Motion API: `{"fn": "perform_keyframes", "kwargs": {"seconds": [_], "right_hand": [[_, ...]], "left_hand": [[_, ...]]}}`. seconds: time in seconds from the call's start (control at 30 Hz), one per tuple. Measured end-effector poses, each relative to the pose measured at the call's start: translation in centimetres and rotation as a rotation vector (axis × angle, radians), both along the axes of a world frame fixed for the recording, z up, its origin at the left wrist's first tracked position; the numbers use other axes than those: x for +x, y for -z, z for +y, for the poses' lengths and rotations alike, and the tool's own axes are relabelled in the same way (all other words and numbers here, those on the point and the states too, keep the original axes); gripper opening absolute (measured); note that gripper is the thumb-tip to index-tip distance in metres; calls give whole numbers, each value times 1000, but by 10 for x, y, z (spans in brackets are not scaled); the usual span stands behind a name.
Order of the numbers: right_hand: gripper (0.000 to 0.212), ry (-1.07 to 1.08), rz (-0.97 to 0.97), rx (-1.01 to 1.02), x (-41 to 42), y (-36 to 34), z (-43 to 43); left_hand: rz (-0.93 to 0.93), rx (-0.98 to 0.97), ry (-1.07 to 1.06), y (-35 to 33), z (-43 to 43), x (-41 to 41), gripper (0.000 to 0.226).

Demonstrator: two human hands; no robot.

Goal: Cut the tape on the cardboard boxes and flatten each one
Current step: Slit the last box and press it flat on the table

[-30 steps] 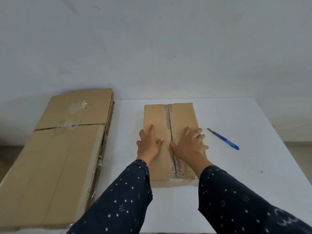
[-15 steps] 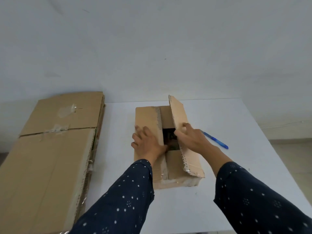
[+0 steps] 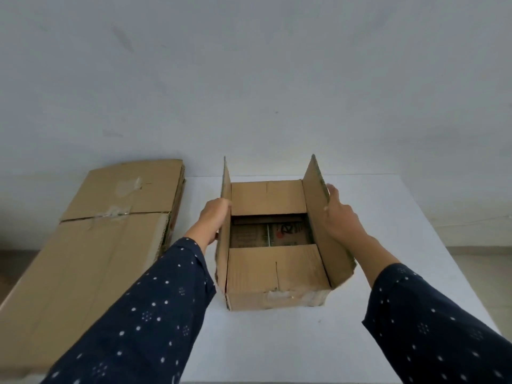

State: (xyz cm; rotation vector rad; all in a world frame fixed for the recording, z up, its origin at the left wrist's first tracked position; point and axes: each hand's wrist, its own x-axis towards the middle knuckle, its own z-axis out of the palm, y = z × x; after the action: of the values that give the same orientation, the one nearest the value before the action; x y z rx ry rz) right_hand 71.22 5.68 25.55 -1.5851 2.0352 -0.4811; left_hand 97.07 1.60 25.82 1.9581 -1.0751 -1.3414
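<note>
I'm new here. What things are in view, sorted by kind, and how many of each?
Open cardboard box: 1
Flattened cardboard stack: 1
Hands: 2, left hand and right hand
White table: 1
Total: 5

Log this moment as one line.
cardboard box: on table | left hand: at raised left flap | right hand: at raised right flap

Illumination soft, even and moderately dim; no glare. Faint diffuse shadow beneath the cardboard box (image 3: 277, 299) toward the table's (image 3: 401, 217) near edge; box interior dark. Wide-angle bending at frame edges. Sleeves (image 3: 155, 314) in lower corners slightly soft; mild overall blur.
</note>
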Motion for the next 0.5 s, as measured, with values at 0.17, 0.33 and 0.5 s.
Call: {"fn": "perform_keyframes", "kwargs": {"seconds": [0.17, 0.33, 0.5], "right_hand": [[68, -72, 70, -23, -6, -2, -7], [71, -153, 28, 220, -17, 3, -14], [51, -2, 140, 83, -12, -8, -22]], "left_hand": [[105, -85, -89, -41, -7, 12, 37], [165, -203, -3, -92, -8, -17, 13], [109, -206, 76, -103, -12, -48, 17]]}}
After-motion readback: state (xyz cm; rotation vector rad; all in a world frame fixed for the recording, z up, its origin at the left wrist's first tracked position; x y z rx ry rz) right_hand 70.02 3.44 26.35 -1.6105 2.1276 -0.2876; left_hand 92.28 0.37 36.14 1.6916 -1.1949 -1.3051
